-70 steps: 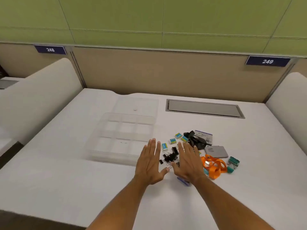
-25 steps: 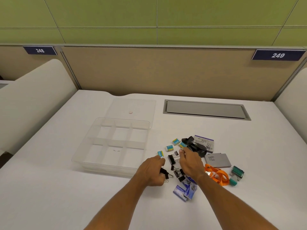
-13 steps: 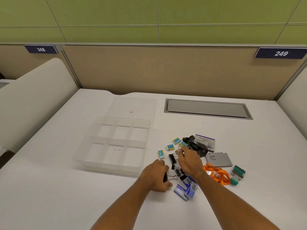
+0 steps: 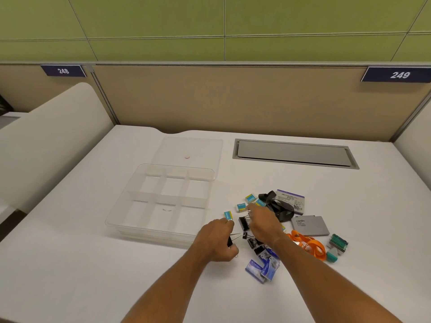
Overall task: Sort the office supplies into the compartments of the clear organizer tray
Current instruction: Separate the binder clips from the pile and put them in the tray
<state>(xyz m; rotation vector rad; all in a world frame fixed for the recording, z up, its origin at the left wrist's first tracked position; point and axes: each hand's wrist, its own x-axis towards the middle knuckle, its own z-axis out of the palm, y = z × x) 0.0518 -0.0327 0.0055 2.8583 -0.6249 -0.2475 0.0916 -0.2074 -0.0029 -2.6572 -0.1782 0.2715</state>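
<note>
Since approx. half a sec ago, we note little shift: left hand (image 4: 218, 238) stays curled round a black binder clip (image 4: 230, 241) at the near edge of the pile, wire handle showing by the knuckles; right hand (image 4: 262, 223) has crept slightly toward the blue-yellow boxes (image 4: 241, 207). Right hand's fingers are bent down onto the clips, but we cannot tell whether they pinch one. Remaining binder clips (image 4: 243, 223) lie loose between and under both hands. Step in hand, in our judgement: gathering clips, first sort. Clear organizer tray (image 4: 121, 226) sits just left of the hands, all compartments apparently bare, nothing sorted yet. Next move calls for lifting the held clip over the tray's near wall into one compartment. Misc. items nearby: blue packets (image 4: 261, 268), orange lanyard (image 4: 311, 247), grey card case (image 4: 310, 226), black strap (image 4: 278, 207), teal stamps (image 4: 338, 244), tray lid (image 4: 189, 150) beyond. Obstruction: none on the route; tangled clip handles may drag neighbours along.
</note>
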